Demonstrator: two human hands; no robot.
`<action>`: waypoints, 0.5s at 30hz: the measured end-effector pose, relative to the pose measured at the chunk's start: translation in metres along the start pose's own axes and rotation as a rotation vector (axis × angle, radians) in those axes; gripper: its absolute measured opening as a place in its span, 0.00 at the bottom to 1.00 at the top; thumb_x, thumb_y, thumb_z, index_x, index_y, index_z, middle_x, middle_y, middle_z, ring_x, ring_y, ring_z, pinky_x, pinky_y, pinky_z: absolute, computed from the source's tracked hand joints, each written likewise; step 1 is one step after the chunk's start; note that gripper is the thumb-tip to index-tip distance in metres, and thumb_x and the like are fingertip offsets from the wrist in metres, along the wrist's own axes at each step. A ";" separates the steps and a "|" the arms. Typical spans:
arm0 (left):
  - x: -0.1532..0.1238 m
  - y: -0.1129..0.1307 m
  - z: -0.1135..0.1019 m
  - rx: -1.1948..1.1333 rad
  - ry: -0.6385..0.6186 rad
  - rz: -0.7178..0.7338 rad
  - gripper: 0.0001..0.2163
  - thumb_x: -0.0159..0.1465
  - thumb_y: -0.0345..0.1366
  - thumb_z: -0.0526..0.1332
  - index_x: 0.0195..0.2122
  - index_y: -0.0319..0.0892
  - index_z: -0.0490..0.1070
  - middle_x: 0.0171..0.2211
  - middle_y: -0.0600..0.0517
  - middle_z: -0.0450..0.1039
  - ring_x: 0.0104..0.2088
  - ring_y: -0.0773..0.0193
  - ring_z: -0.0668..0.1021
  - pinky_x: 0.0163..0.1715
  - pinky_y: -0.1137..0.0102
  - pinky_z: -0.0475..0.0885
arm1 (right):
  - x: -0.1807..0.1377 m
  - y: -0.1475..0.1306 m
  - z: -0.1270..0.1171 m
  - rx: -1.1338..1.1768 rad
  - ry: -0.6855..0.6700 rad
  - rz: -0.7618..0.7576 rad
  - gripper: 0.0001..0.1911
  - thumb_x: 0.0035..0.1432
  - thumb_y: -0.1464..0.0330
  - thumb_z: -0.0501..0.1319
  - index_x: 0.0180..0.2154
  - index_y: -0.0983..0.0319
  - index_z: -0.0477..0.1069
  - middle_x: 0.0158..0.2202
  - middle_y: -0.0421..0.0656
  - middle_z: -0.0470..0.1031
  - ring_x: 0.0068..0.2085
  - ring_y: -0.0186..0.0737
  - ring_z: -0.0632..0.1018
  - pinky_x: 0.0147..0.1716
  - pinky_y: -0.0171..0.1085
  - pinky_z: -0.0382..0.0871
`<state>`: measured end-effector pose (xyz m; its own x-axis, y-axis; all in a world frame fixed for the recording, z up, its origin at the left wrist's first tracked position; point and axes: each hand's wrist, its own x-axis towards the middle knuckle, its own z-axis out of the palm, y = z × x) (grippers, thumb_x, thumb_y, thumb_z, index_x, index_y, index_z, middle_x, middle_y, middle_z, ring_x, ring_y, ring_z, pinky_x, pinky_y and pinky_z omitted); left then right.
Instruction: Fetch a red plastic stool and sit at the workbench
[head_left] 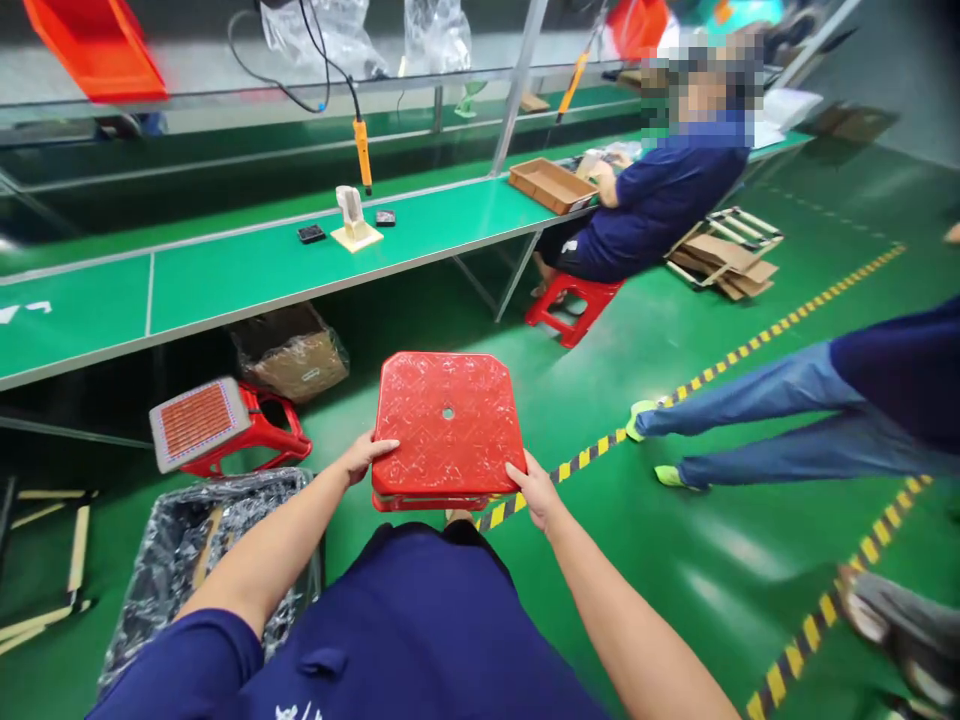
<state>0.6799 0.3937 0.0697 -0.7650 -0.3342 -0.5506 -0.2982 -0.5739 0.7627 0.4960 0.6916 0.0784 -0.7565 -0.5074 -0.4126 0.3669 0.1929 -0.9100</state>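
Observation:
I hold a red plastic stool in front of me, seat up, above the green floor. My left hand grips its near left edge, thumb on top. My right hand grips its near right edge. The seat has a small hole in the middle and a scuffed pattern. The stool's legs are hidden under the seat.
A long green workbench runs ahead with a small stand and electric screwdriver. Another red stool with a cushion and a plastic-lined bin are at left. A seated person works at right; another person's legs cross the yellow-black floor tape.

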 end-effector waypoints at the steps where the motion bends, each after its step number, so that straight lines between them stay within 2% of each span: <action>1: 0.018 0.005 0.003 0.024 0.022 -0.004 0.35 0.45 0.41 0.77 0.53 0.34 0.70 0.49 0.37 0.78 0.44 0.49 0.81 0.50 0.55 0.75 | 0.028 -0.003 -0.006 -0.019 -0.031 0.008 0.33 0.48 0.60 0.66 0.56 0.60 0.68 0.57 0.46 0.74 0.57 0.48 0.74 0.63 0.50 0.63; 4: 0.066 0.021 0.010 0.044 0.112 -0.009 0.36 0.44 0.40 0.78 0.53 0.36 0.70 0.51 0.38 0.77 0.46 0.49 0.81 0.53 0.53 0.74 | 0.106 -0.015 -0.018 -0.093 -0.123 0.013 0.32 0.49 0.63 0.63 0.58 0.59 0.67 0.58 0.44 0.73 0.59 0.47 0.72 0.64 0.50 0.60; 8: 0.117 0.041 0.012 -0.038 0.243 -0.025 0.36 0.42 0.39 0.79 0.51 0.39 0.70 0.51 0.41 0.77 0.47 0.50 0.81 0.54 0.53 0.74 | 0.192 -0.033 -0.016 -0.153 -0.240 0.009 0.34 0.50 0.65 0.61 0.60 0.59 0.65 0.60 0.43 0.71 0.61 0.45 0.70 0.66 0.47 0.57; 15: 0.213 0.054 -0.009 -0.174 0.362 -0.011 0.36 0.41 0.37 0.80 0.51 0.40 0.69 0.48 0.44 0.78 0.45 0.51 0.81 0.53 0.54 0.76 | 0.324 -0.050 0.008 -0.283 -0.347 0.059 0.34 0.53 0.67 0.58 0.63 0.58 0.60 0.63 0.41 0.68 0.62 0.42 0.69 0.67 0.45 0.56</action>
<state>0.5064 0.2845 -0.0098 -0.5028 -0.5513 -0.6658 -0.1799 -0.6866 0.7044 0.2371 0.5113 -0.0096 -0.4949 -0.7309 -0.4700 0.2046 0.4277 -0.8805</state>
